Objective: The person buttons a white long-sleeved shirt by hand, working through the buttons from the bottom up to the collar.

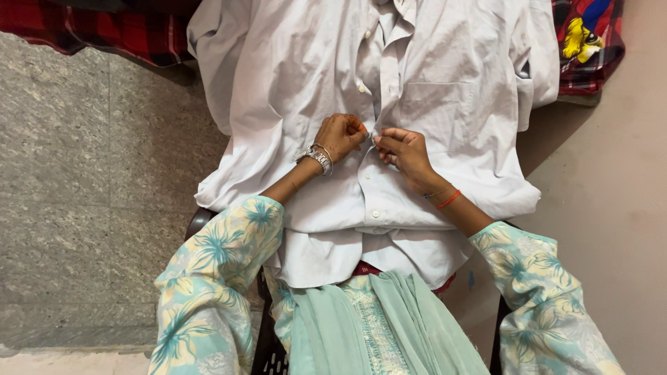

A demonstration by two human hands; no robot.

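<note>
A white button-up shirt [445, 90] lies spread front-up before me, its hem hanging over my lap. My left hand [340, 135], with a silver watch on the wrist, pinches the left edge of the button placket at mid-chest. My right hand [403, 153], with a red thread band on the wrist, pinches the opposite edge right beside it. The fingertips of both hands almost touch at the placket. Small white buttons [362, 88] run along the placket above and below the hands. A chest pocket [434, 104] sits just above my right hand.
A red checked cloth [125, 31] lies under the shirt at the top, with a yellow and blue patch [580, 31] at the top right. Grey stone floor [76, 180] fills the left side. A pale green scarf [389, 319] hangs over my lap.
</note>
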